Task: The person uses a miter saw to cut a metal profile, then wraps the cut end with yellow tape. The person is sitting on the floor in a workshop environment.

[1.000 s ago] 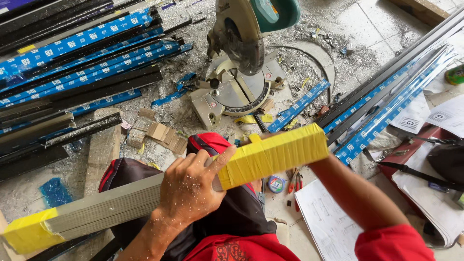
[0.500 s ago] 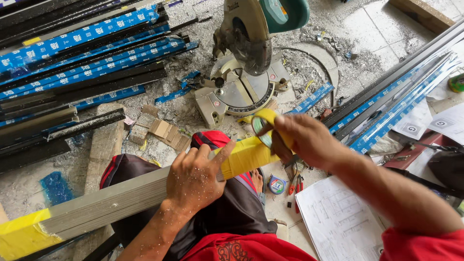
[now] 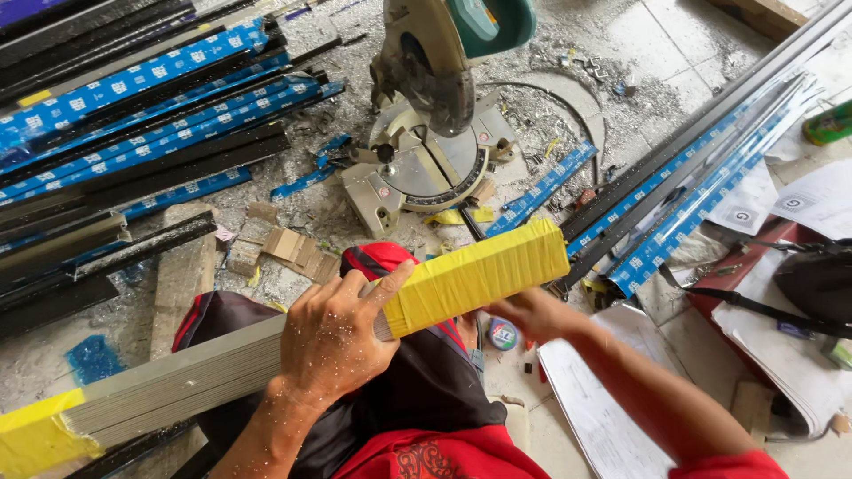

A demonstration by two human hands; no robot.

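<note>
Yellow tape wraps the end of the bundle of grey metal strips [image 3: 266, 355], which the left hand [image 3: 333, 341] clasps from above. The right hand [image 3: 532, 312] sits beneath the taped end, its grip probably loose. Beyond the grip, the unsupported bundle could sag and slip.

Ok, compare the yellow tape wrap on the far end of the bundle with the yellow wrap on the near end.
The far yellow wrap shows whole, while the near yellow wrap is cut off by the picture's corner. The far wrap is smooth and tight; the near wrap looks creased. The left hand has its thumb on the far wrap and the right hand lies under it; the near wrap is untouched. Both bind the same bundle of grey metal strips.
</note>
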